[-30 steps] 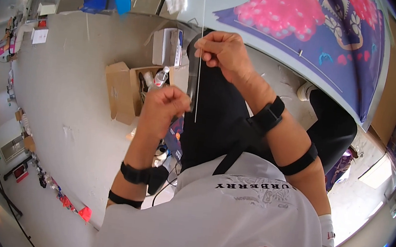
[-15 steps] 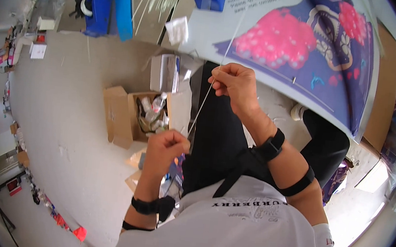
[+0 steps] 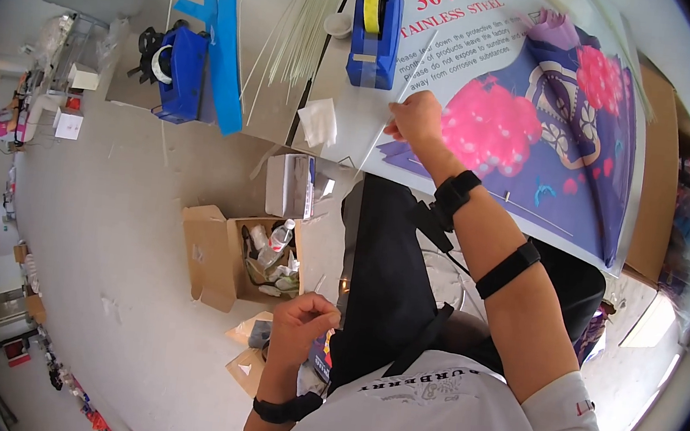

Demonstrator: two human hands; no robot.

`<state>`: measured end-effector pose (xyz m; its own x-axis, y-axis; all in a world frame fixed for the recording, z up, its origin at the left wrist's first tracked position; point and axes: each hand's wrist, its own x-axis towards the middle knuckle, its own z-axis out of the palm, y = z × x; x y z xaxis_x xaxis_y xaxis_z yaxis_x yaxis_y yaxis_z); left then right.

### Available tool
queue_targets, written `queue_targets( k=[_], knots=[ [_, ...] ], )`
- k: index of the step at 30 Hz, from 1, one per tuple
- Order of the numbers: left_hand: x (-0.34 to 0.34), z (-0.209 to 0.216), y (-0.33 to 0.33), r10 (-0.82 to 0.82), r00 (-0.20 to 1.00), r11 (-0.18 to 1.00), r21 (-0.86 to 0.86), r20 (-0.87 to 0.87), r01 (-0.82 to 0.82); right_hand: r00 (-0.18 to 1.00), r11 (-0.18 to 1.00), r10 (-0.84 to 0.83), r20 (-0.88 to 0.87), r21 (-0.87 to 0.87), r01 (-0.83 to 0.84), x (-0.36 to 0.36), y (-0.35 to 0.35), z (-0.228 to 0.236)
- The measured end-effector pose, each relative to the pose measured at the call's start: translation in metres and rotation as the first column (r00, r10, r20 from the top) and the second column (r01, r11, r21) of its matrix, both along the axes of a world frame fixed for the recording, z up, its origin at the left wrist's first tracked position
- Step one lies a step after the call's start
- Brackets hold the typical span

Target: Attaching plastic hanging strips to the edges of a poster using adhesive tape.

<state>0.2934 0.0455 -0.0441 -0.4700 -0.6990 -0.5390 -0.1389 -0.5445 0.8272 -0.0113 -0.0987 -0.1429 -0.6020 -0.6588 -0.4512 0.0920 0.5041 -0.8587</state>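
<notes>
My left hand (image 3: 305, 323), low beside my left thigh, is closed in a pinch. A narrow see-through streak (image 3: 350, 250) rises from its fingertips across the black trousers; it seems to be the thin white stick, but blur hides its exact shape. My right hand (image 3: 417, 122) is over the front edge of the table, fingers curled together round the stick's upper part, largely hidden by the hand. Just beyond that hand stands a blue tape dispenser (image 3: 391, 16) with a yellow roll. A printed purple and pink sheet (image 3: 492, 122) lies beside it on the table.
Left of the dispenser lie a bundle of thin white sticks (image 3: 297, 40) and a folded white tissue (image 3: 318, 122). A second blue tape dispenser (image 3: 182, 78) stands by a bright blue strip (image 3: 226, 49). An open cardboard box (image 3: 211, 256) with a bottle sits on the floor.
My hands are farther apart: the right has moved away from me over the table edge, the left nearer my body. More of the tabletop shows as the view has shifted.
</notes>
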Motion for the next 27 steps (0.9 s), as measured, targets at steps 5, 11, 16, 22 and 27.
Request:
queue_targets(
  k=[5,11,16,22,27],
  knots=[
    [0.0,-0.003,0.003,0.017,1.0,1.0,0.022,0.019,-0.017,0.965,0.926,-0.103,0.239,-0.332,0.181,0.002,-0.014,0.028],
    [0.0,0.001,0.0,-0.016,1.0,1.0,-0.026,-0.015,0.016,0.799,0.909,-0.123,0.588,-0.257,0.329,0.008,-0.026,0.041],
    [0.015,0.0,0.001,-0.024,0.999,0.999,-0.024,0.028,0.024,0.749,0.899,-0.114,0.652,-0.253,0.357,0.015,-0.017,0.046],
    [0.029,-0.013,0.001,0.021,0.994,1.0,0.019,0.103,-0.023,0.74,0.937,-0.095,0.666,-0.191,0.292,0.016,-0.01,0.036],
    [0.023,-0.015,-0.002,0.085,0.99,0.992,0.08,0.11,-0.094,0.83,0.936,-0.162,0.534,-0.184,0.301,0.014,-0.022,0.038]
  ],
)
